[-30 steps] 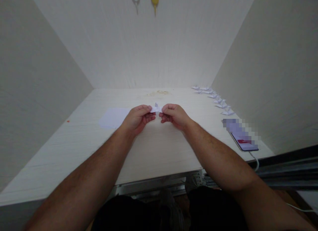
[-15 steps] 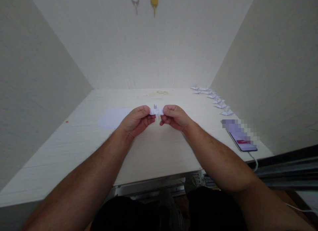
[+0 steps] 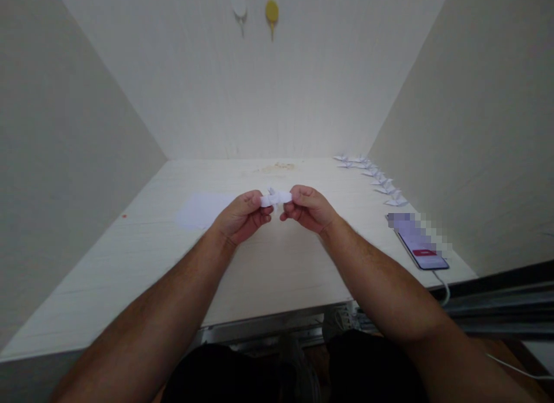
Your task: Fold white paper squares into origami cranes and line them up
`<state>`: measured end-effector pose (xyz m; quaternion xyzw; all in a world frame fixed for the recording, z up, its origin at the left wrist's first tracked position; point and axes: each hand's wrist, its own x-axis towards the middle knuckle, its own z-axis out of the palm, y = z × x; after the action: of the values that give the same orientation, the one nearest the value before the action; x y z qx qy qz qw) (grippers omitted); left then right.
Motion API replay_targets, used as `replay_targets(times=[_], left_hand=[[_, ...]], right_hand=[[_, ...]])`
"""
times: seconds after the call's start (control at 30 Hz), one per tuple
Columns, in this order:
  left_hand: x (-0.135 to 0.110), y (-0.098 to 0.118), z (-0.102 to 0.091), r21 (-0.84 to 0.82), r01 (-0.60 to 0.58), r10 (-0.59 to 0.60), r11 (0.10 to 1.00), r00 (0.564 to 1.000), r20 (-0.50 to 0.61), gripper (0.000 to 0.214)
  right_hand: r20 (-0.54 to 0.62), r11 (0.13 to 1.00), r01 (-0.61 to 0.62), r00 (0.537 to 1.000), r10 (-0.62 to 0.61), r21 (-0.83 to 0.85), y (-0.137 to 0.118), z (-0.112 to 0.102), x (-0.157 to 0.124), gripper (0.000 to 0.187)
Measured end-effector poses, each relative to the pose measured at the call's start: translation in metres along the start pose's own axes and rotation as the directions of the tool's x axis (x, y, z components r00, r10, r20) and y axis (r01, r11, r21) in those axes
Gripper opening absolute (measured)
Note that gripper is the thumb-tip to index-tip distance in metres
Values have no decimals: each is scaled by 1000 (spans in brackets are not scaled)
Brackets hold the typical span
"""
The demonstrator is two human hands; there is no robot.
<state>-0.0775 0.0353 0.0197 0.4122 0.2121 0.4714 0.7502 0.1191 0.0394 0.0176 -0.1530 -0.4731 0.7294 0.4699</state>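
Observation:
A small white origami crane (image 3: pixel 275 198) is stretched sideways between my hands, above the middle of the table. My left hand (image 3: pixel 246 215) pinches its left end between thumb and fingers. Its right end is gripped by my right hand (image 3: pixel 309 208) in the same way. A small folded point stands up from the middle of the paper, and another part hangs below it. My fingertips cover both ends of the folded paper.
Several finished paper cranes (image 3: pixel 381 182) line the table's right side toward the back corner. Nearer me lies a phone (image 3: pixel 418 244) with a white cable (image 3: pixel 445 288). White paper sheets (image 3: pixel 197 211) lie to the left. Two hooks, one yellow (image 3: pixel 272 11), are on the back wall.
My hands have moved slightly apart, and the paper between them is stretched wider and tilts a little. The whole view has shifted slightly as my head moved.

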Motion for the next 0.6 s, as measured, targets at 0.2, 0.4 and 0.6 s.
replay_targets(times=[0.2, 0.4, 0.6], left_hand=[[-4, 2, 1, 0, 58, -58, 998, 998, -21, 35], [-5, 1, -1, -6, 110, -110, 994, 992, -63, 37], [-2, -2, -5, -21, 88, -89, 996, 989, -117, 37]], right_hand=[[-12, 999, -1, 1000, 1, 47, 3, -3, 0, 36], [-63, 997, 10, 998, -6, 77, 5, -9, 0, 34], [-64, 995, -20, 998, 27, 102, 5, -9, -2, 35]])
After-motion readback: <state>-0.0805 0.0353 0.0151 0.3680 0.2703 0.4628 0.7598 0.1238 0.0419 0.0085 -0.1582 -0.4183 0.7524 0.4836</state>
